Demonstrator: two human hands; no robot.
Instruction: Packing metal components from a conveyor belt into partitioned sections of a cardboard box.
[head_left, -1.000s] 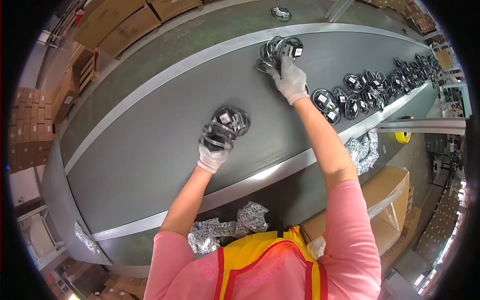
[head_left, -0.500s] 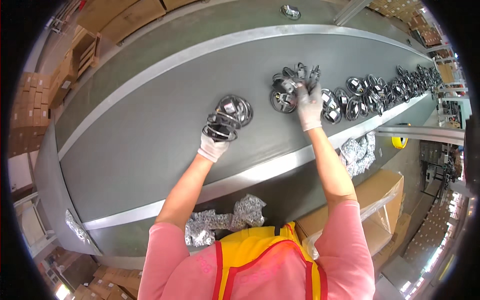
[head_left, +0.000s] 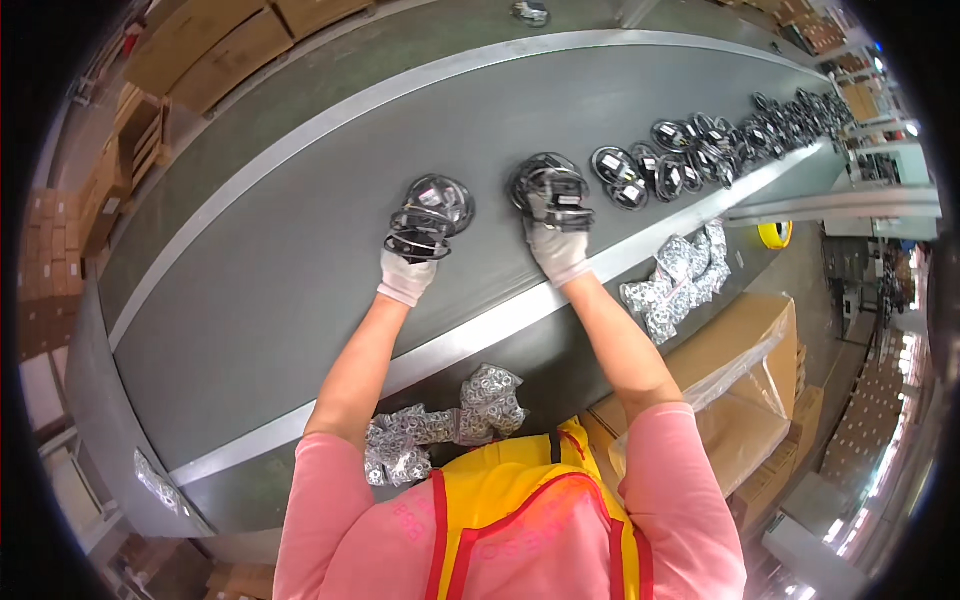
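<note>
Several coiled black cables (head_left: 436, 204) with pale labels are bunched at my left hand (head_left: 407, 277), over the dark grey conveyor belt (head_left: 330, 240). White-gloved, that hand has its fingers curled round the nearest coils. To its right, my right hand (head_left: 557, 250), also gloved, grips a second bunch of coiled black cables (head_left: 547, 184), whose upper loops are slightly blurred. The fingers of both hands are partly hidden by the coils. A short gap of belt separates the two bunches. Farther right lies a long row of similar cable coils (head_left: 690, 150).
Along the belt's near metal rail lie clear bags of small ring-shaped parts (head_left: 490, 402), with more bags (head_left: 678, 275) at right. An open cardboard box (head_left: 735, 365) stands near my right elbow. A metal post (head_left: 830, 204) and yellow tape roll (head_left: 776, 235) are beyond.
My right hand has moved left and nearer, and its loosely spread cables are now one compact bunch. My left hand still grips its coils. The view has shifted slightly.
</note>
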